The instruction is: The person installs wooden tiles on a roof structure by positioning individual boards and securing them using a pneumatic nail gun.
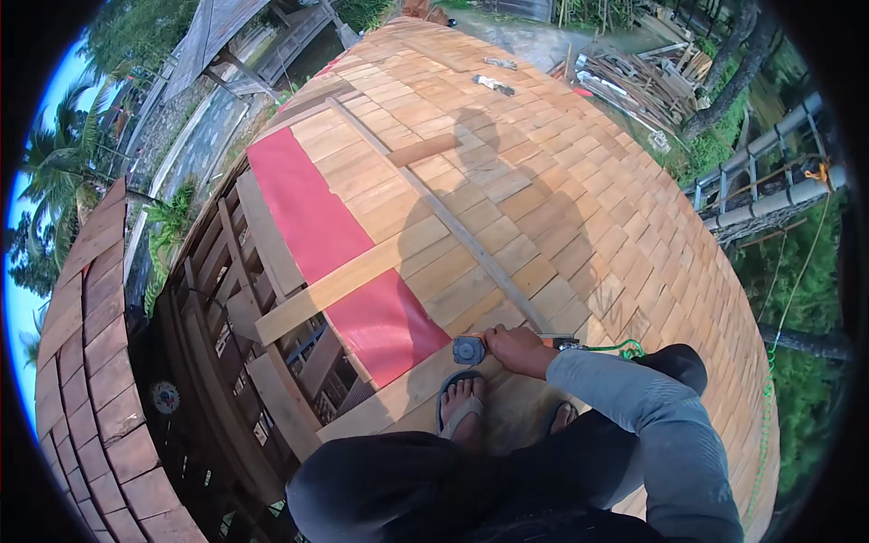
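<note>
My right hand (519,351), at the end of a grey sleeve, is closed around an air nailer (469,350). The tool has a dark grey rounded end, an orange part beyond my knuckles and a green hose (625,347) trailing off to the right. It is held low over the wooden shingles, just above my sandalled foot (463,407). Left of the tool lies a strip of red sheet (385,330), crossed by a long light board (330,290). My left hand does not show.
A long thin batten (444,213) runs down the shingled roof (625,235). To the left the open roof frame (231,299) drops away between bare beams. Another shingled slope (100,380) stands beyond it. A ladder-like frame (769,172) is at the right.
</note>
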`<state>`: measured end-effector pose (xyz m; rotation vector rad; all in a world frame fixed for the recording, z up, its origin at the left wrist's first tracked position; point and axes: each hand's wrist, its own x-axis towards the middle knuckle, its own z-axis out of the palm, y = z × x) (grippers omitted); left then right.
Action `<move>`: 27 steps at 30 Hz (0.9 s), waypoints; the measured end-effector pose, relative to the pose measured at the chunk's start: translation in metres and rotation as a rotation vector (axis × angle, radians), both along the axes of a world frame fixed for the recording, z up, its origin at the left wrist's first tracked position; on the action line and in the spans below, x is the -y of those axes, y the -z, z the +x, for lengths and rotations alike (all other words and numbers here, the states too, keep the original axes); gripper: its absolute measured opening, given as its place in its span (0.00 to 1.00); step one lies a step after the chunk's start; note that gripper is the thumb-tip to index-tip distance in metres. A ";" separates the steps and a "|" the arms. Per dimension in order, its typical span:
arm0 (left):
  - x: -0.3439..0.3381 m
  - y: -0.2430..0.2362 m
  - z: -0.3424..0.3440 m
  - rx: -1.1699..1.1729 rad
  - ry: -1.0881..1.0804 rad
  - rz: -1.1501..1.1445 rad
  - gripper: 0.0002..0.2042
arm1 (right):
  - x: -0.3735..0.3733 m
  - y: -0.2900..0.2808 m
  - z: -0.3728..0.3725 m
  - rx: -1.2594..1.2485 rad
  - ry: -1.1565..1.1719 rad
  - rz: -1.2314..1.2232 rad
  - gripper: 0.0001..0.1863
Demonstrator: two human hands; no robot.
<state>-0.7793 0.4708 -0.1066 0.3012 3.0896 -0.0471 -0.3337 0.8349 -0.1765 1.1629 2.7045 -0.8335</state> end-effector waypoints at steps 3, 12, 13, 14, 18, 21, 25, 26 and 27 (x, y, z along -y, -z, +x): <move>-0.008 -0.010 0.000 -0.013 0.011 -0.005 0.23 | -0.002 0.000 0.004 0.003 0.022 -0.015 0.15; -0.013 -0.097 0.027 -0.155 0.079 0.121 0.23 | -0.004 0.005 -0.005 -0.025 0.039 -0.065 0.14; -0.024 -0.107 0.034 -0.159 0.135 0.141 0.23 | -0.004 0.006 -0.004 -0.018 0.044 -0.077 0.14; -0.043 -0.114 0.040 -0.164 0.205 0.167 0.24 | -0.004 0.008 -0.002 -0.010 0.054 -0.088 0.14; -0.146 -0.097 0.057 -0.087 0.561 0.164 0.27 | -0.018 0.002 0.009 -0.002 0.136 -0.192 0.19; -0.237 -0.036 0.049 -0.002 0.797 0.049 0.31 | -0.037 -0.010 0.026 -0.012 0.291 -0.279 0.22; -0.278 0.062 0.000 0.088 1.015 -0.065 0.28 | -0.056 -0.037 0.061 -0.110 0.479 -0.262 0.22; -0.292 0.059 0.021 0.076 0.998 -0.197 0.28 | -0.059 -0.047 0.070 -0.112 0.540 -0.298 0.22; -0.293 0.065 0.011 -0.001 1.034 -0.246 0.28 | -0.057 -0.051 0.080 -0.151 0.593 -0.253 0.22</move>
